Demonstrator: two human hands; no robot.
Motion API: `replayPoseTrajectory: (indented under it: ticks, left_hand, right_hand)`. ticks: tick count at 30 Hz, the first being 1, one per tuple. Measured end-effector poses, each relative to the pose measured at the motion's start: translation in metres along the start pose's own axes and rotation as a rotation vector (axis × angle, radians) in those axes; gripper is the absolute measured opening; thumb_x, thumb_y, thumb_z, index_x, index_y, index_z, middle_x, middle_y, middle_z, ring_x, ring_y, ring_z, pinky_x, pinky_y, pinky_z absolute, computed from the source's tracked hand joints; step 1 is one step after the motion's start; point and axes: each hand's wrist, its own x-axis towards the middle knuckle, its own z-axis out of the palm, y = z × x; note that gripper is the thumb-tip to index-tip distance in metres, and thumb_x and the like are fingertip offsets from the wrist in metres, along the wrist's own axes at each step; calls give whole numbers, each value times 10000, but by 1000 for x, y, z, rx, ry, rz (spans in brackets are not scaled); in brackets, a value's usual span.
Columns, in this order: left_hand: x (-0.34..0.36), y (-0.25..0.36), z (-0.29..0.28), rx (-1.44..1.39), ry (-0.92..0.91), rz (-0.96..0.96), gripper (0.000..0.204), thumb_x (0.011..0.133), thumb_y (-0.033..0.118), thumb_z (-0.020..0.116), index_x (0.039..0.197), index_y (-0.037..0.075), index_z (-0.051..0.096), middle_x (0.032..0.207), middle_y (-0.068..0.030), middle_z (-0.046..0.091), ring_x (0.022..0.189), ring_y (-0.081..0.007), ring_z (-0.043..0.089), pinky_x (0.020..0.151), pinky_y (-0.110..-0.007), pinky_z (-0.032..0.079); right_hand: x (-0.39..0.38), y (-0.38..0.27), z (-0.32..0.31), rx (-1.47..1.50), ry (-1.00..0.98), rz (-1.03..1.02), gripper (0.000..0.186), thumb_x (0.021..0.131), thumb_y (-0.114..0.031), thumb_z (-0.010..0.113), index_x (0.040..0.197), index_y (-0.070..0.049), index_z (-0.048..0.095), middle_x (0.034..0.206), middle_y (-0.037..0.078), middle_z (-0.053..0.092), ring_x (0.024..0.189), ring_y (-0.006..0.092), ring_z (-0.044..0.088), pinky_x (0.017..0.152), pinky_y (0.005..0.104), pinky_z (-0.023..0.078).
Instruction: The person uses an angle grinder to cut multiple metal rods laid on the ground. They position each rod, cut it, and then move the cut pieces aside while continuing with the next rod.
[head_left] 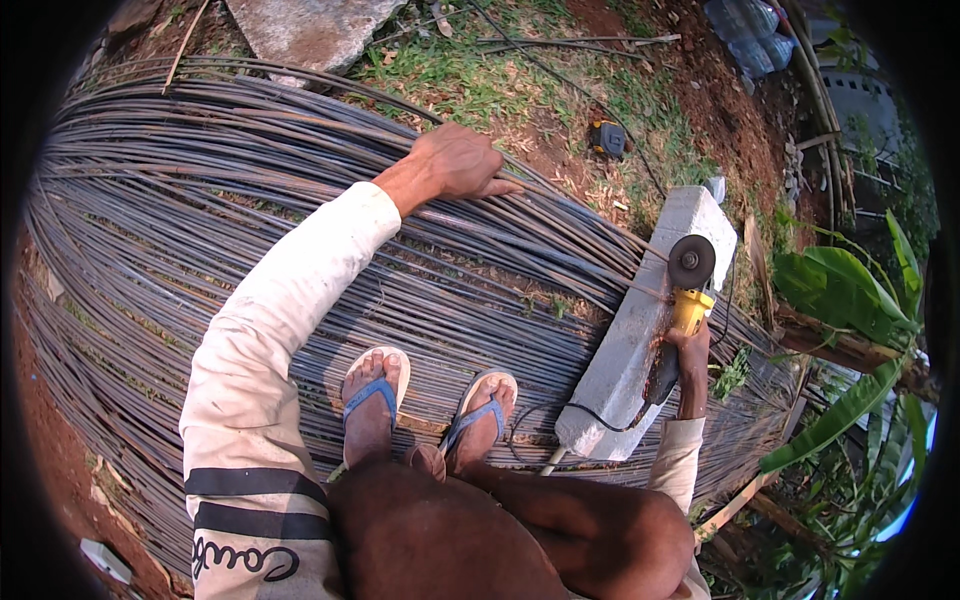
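My left hand (455, 162) is wrapped round some long steel rods (570, 230) at the upper edge of a wide spread of rods (200, 230). At the right, my right hand (686, 348) grips a yellow and black angle grinder (692, 308) with a dark disc, held over a pale concrete post (610, 400). The ends of several rods reach the post beside the disc; whether the disc touches them I cannot tell. Small orange flecks show below the grinder, and a black cord loops over the rods.
My sandalled feet (372, 400) stand on the rods. A yellow-black tape measure (607, 137) lies on grassy soil (540, 90). A stone slab (305, 30) is at the top, plastic bottles (750, 40) upper right, banana leaves (840, 290) right, and a small white object (105, 560) lower left.
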Motion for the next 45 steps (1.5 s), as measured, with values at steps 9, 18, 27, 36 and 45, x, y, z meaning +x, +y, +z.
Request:
replayPoseTrajectory:
  ticks: [9, 18, 27, 36, 45]
  left_hand:
    - [-1, -2, 5, 26, 60, 24, 731, 1025, 728, 547, 871, 61, 803, 851, -177, 781, 869, -405, 763, 786, -532, 612]
    - [-2, -2, 4, 13, 79, 33, 724, 1033, 716, 548, 851, 60, 796, 843, -176, 779, 865, -406, 762, 783, -533, 612]
    - [-1, 0, 1, 3, 55, 21, 741, 1032, 717, 552, 830, 46, 795, 804, -190, 762, 811, -425, 752, 763, -529, 608]
    - [-2, -3, 8, -6, 103, 33, 737, 1025, 718, 559, 807, 52, 784, 801, -179, 762, 776, -421, 745, 723, -534, 600]
    - [-1, -4, 9, -11, 141, 64, 768, 1030, 712, 556, 754, 27, 767, 682, -202, 704, 692, -440, 713, 679, -527, 588]
  right_hand:
    - [-5, -4, 2, -3, -12, -66, 559, 744, -20, 737, 1289, -32, 608, 1003, 36, 681, 840, 177, 670, 779, 334, 563]
    - [2, 0, 0, -40, -6, -65, 520, 744, -15, 726, 1251, -37, 612, 1018, 35, 679, 839, 172, 656, 772, 328, 550]
    - [-2, 4, -3, -24, -8, -50, 600, 755, -12, 718, 1341, -21, 586, 1063, 52, 688, 870, 177, 658, 793, 333, 549]
    - [-1, 2, -2, 31, -26, -75, 582, 754, -33, 727, 1316, -23, 579, 1071, 61, 689, 873, 185, 663, 789, 331, 547]
    - [-4, 4, -3, -22, -11, -22, 538, 758, 5, 735, 1279, -37, 610, 1013, 42, 687, 840, 177, 665, 765, 334, 554]
